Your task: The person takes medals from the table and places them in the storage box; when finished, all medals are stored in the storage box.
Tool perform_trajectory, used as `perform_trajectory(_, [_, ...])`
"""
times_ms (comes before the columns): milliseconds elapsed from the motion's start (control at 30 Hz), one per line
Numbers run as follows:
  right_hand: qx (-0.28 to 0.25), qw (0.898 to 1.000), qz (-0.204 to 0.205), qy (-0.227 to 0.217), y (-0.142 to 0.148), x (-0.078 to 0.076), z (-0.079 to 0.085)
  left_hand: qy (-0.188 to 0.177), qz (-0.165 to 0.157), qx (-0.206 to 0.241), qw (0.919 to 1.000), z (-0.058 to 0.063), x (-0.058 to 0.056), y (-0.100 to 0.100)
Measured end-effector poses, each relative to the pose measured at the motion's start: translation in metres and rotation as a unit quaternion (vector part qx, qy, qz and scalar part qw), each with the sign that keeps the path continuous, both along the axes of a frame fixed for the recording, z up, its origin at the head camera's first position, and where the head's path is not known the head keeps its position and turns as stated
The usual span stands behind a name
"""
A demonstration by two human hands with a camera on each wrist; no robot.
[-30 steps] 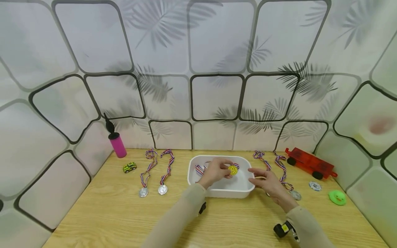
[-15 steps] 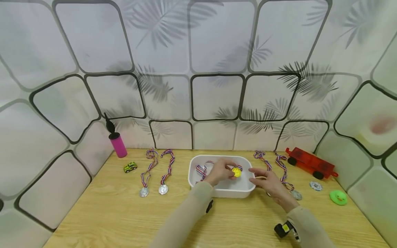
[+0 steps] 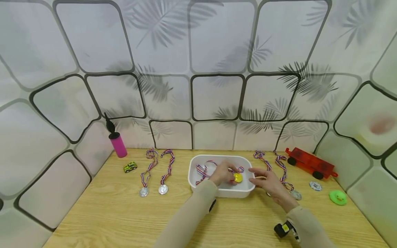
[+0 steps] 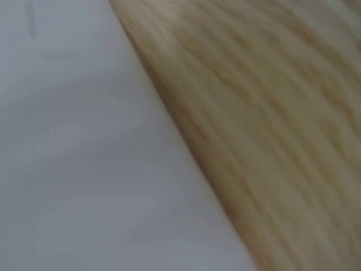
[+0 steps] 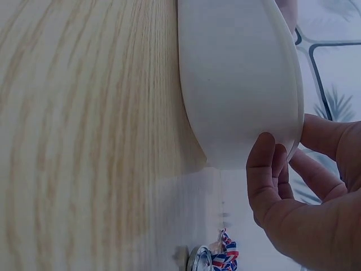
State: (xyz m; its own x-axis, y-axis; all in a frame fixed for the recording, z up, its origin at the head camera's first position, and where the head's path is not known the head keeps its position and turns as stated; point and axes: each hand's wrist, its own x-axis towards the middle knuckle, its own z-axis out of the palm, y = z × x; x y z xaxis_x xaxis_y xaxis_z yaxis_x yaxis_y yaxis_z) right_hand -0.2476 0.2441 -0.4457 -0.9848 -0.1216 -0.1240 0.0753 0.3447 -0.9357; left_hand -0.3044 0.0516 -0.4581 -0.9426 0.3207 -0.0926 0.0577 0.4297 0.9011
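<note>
A gold medal on a red, white and blue ribbon is low inside the white plastic bin, toward its right end. My left hand reaches over the front rim and pinches the medal's left edge; its fingertips are partly hidden. More striped ribbon lies in the bin's left part. At the right end, my right hand grips the bin's rim. The right wrist view shows fingertips against the outer wall, with other fingers over the edge. The left wrist view has only bin wall and table.
Two silver medals with ribbons lie left of the bin. Other silver medals lie right, partly behind my right hand. Around them are a toy car, pink pump, red wagon, poker chip and green duck.
My left hand has moved right and lowered the gold medal deeper into the bin, uncovering more ribbon on the left. My right hand has stayed at the rim.
</note>
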Motion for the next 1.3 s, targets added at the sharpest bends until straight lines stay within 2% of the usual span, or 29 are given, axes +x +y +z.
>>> perform_trajectory(267, [0.006,1.0,0.003,0.01,0.001,0.0,0.001,-0.015,-0.006,-0.019,0.9997,0.003,-0.001,0.004])
perform_trajectory(533, [0.009,1.0,0.001,0.01,0.002,0.0,0.001,0.003,-0.033,-0.059,0.9977,0.003,-0.002,0.002])
perform_trajectory(633, [0.008,1.0,-0.002,0.006,0.002,-0.001,0.002,-0.011,-0.04,-0.041,0.9983,0.003,-0.004,0.001])
perform_trajectory(800, [0.008,1.0,-0.004,0.004,0.001,-0.002,0.001,-0.02,-0.069,0.015,0.9973,0.005,-0.006,-0.005])
perform_trajectory(1033, [0.011,1.0,-0.009,0.0,0.0,-0.001,0.001,-0.02,-0.113,0.057,0.9917,0.019,-0.005,-0.028])
perform_trajectory(1167, [0.018,1.0,-0.011,0.0,-0.001,0.001,0.001,-0.022,-0.118,0.066,0.9906,0.029,-0.004,-0.049])
perform_trajectory(1300, [0.018,1.0,-0.011,0.0,-0.002,0.001,0.001,-0.003,-0.117,0.076,0.9902,0.039,-0.002,-0.075])
